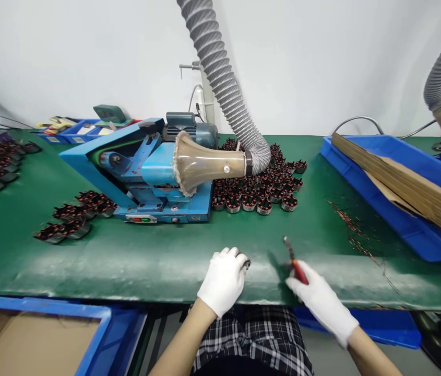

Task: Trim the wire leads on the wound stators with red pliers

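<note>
R hand w/ red-handled tool: axis diag., tip fwd-L.

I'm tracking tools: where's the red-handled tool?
In the head view, the red-handled tool is in the right hand, between the left hand and the wire scraps on the green table.

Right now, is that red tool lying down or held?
Held: the red tool sticks out forward from the right hand's grip.

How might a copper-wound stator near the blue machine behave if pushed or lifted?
A stator probably feels heavy for its size, given the metallic rim and copper windings. Sitting low and flat, it would likely slide before tipping.
</note>
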`<action>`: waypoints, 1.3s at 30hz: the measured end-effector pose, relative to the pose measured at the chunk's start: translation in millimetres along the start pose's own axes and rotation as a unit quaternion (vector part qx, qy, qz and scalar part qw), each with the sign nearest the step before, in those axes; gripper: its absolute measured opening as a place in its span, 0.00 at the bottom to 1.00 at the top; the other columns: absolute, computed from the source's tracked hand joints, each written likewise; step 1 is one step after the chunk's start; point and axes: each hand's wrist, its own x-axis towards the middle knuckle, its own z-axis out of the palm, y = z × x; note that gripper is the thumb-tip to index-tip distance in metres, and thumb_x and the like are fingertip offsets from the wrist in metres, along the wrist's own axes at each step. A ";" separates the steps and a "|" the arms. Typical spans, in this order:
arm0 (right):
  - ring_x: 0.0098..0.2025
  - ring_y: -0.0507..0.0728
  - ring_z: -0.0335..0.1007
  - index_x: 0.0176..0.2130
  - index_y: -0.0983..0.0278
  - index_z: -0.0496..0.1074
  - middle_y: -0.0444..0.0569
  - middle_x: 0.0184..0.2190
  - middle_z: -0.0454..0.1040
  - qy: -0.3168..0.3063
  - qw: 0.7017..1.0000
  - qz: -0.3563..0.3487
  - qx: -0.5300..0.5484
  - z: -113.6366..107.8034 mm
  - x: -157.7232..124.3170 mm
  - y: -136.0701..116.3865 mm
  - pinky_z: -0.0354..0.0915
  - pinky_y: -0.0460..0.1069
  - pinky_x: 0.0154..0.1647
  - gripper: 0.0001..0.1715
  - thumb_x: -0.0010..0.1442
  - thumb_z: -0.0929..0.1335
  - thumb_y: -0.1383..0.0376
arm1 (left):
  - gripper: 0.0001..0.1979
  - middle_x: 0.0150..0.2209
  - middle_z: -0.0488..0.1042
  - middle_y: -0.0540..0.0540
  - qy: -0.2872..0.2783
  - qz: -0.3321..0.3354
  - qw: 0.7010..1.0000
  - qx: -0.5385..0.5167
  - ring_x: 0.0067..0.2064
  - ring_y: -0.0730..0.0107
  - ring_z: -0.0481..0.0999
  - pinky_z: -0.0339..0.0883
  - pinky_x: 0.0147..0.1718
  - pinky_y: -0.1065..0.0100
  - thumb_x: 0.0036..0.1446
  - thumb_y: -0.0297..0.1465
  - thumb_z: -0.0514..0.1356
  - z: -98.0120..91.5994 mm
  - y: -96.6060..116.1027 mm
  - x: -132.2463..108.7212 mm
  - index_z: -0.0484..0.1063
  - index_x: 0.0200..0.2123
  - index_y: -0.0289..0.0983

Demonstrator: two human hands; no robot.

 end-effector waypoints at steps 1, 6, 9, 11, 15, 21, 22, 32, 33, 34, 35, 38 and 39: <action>0.24 0.55 0.66 0.41 0.65 0.63 0.46 0.25 0.69 -0.101 0.992 0.013 0.075 3.1 -9.5 -5.2 0.62 0.48 0.25 0.16 0.54 0.60 0.60 | 0.09 0.33 0.67 0.47 0.001 -0.003 1.000 -0.001 0.37 0.62 0.65 0.58 0.34 0.64 0.59 0.29 0.49 1.1 0.8 -0.6 0.68 0.33 0.39; 0.24 0.53 0.64 0.30 0.65 0.62 0.43 0.21 0.66 -0.282 0.928 0.052 0.239 14.1 -27.2 -27.9 0.60 0.46 0.26 0.08 0.51 0.62 0.61 | 0.07 0.33 0.66 0.48 0.004 -0.003 1.000 -0.003 0.37 0.63 0.64 0.57 0.34 0.64 0.59 0.28 0.50 4.0 1.0 -1.7 0.67 0.33 0.40; 0.26 0.53 0.63 0.29 0.66 0.61 0.44 0.23 0.66 -0.268 0.937 0.032 0.219 17.8 -22.2 -30.9 0.59 0.47 0.29 0.08 0.53 0.62 0.62 | 0.07 0.33 0.66 0.48 -0.002 -0.001 1.000 -0.003 0.37 0.63 0.64 0.57 0.34 0.64 0.58 0.28 0.50 2.7 0.1 -1.8 0.67 0.32 0.40; 0.27 0.53 0.62 0.29 0.65 0.61 0.43 0.23 0.65 -0.264 0.946 0.015 0.187 19.3 -20.0 -29.6 0.58 0.47 0.29 0.08 0.54 0.61 0.62 | 0.07 0.34 0.66 0.49 -0.003 0.002 1.000 -0.005 0.38 0.63 0.65 0.58 0.35 0.64 0.58 0.27 0.50 1.6 -0.3 -1.9 0.67 0.33 0.40; 0.29 0.54 0.62 0.30 0.66 0.63 0.45 0.26 0.66 -0.252 0.955 0.008 0.156 18.4 -21.6 -28.6 0.58 0.48 0.32 0.10 0.54 0.61 0.61 | 0.07 0.35 0.67 0.49 -0.006 -0.003 1.000 -0.026 0.39 0.63 0.64 0.58 0.37 0.63 0.59 0.28 0.50 0.9 -0.2 -2.2 0.67 0.35 0.41; 0.25 0.53 0.61 0.30 0.65 0.63 0.43 0.22 0.65 -0.270 0.945 0.039 0.178 19.2 -20.7 -32.3 0.58 0.46 0.27 0.10 0.55 0.61 0.60 | 0.07 0.34 0.66 0.49 -0.014 0.005 0.999 -0.034 0.39 0.64 0.64 0.57 0.38 0.64 0.59 0.27 0.49 1.7 -1.6 -1.9 0.66 0.34 0.40; 0.25 0.53 0.60 0.31 0.65 0.63 0.43 0.22 0.64 -0.262 0.948 0.036 0.179 21.7 -20.2 -32.6 0.57 0.46 0.27 0.11 0.55 0.61 0.59 | 0.07 0.35 0.66 0.49 -0.018 0.007 0.999 -0.034 0.39 0.65 0.64 0.57 0.37 0.65 0.59 0.27 0.50 1.5 -2.0 -1.6 0.66 0.34 0.40; 0.19 0.49 0.58 0.36 0.64 0.64 0.39 0.19 0.61 -0.189 0.820 0.156 0.518 39.0 -28.2 -15.4 0.59 0.46 0.23 0.18 0.51 0.69 0.55 | 0.07 0.34 0.67 0.49 -0.041 0.028 0.999 -0.006 0.37 0.63 0.65 0.58 0.35 0.64 0.58 0.28 0.50 -0.6 -8.3 0.3 0.67 0.35 0.42; 0.21 0.51 0.63 0.37 0.65 0.64 0.41 0.22 0.65 -0.216 0.784 0.157 0.561 39.1 -30.1 -14.9 0.62 0.48 0.25 0.17 0.51 0.69 0.57 | 0.07 0.34 0.67 0.49 -0.038 0.026 0.999 -0.002 0.37 0.63 0.66 0.59 0.36 0.64 0.59 0.28 0.50 -1.2 -12.0 1.4 0.67 0.35 0.42; 0.24 0.53 0.67 0.37 0.65 0.65 0.43 0.24 0.67 -0.244 0.748 0.155 0.598 40.3 -31.6 -16.4 0.63 0.50 0.29 0.16 0.51 0.70 0.59 | 0.08 0.34 0.67 0.49 -0.030 0.021 0.999 0.003 0.37 0.63 0.66 0.59 0.36 0.63 0.59 0.29 0.49 -2.3 -16.6 2.8 0.67 0.36 0.42; 0.28 0.55 0.70 0.37 0.65 0.65 0.46 0.27 0.69 -0.269 0.714 0.148 0.629 42.8 -32.4 -20.1 0.64 0.52 0.33 0.15 0.51 0.70 0.61 | 0.08 0.35 0.68 0.49 -0.015 0.013 1.000 0.008 0.37 0.63 0.67 0.59 0.36 0.63 0.59 0.29 0.49 -3.8 -22.0 4.0 0.67 0.37 0.42; 0.39 0.59 0.71 0.38 0.67 0.67 0.53 0.37 0.71 -0.307 0.646 0.109 0.691 56.0 -24.2 -39.9 0.63 0.55 0.44 0.13 0.52 0.70 0.64 | 0.10 0.41 0.69 0.46 0.071 -0.008 0.997 0.019 0.41 0.61 0.67 0.60 0.40 0.62 0.58 0.30 0.51 -10.9 -40.5 3.3 0.65 0.44 0.40; 0.43 0.60 0.69 0.38 0.67 0.68 0.55 0.40 0.70 -0.293 0.644 0.093 0.700 59.6 -16.9 -46.2 0.62 0.56 0.46 0.15 0.50 0.70 0.64 | 0.11 0.41 0.69 0.45 0.106 -0.015 0.994 0.026 0.43 0.60 0.67 0.60 0.41 0.62 0.58 0.31 0.52 -13.7 -46.8 0.4 0.65 0.45 0.40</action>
